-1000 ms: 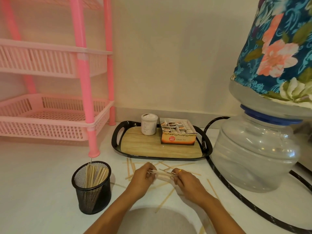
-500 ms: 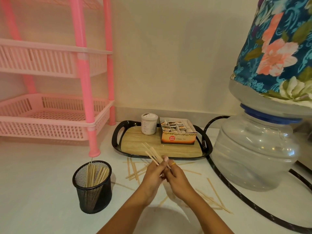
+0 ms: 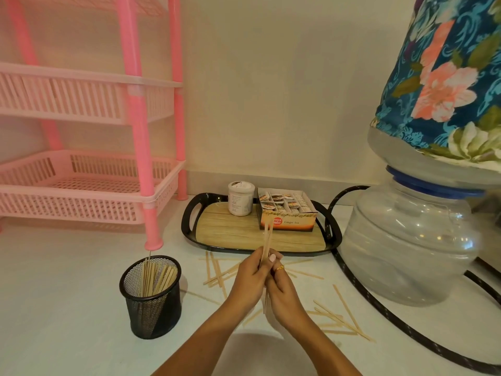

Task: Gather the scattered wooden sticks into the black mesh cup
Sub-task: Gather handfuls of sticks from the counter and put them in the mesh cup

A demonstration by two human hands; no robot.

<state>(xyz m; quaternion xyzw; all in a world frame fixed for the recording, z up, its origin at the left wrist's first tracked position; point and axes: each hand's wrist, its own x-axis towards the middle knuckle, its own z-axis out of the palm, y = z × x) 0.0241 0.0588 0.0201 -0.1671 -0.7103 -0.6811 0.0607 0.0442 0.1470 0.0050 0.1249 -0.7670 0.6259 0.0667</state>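
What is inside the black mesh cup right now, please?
A bunch of wooden sticks stands inside the cup, leaning against its wall. The mesh hides their lower ends and the cup's bottom.

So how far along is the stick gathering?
Partway. Done: a batch of sticks stands in the black mesh cup. In hand: left hand and right hand grip a small upright bundle. Left: loose sticks lie scattered by the tray and further right.
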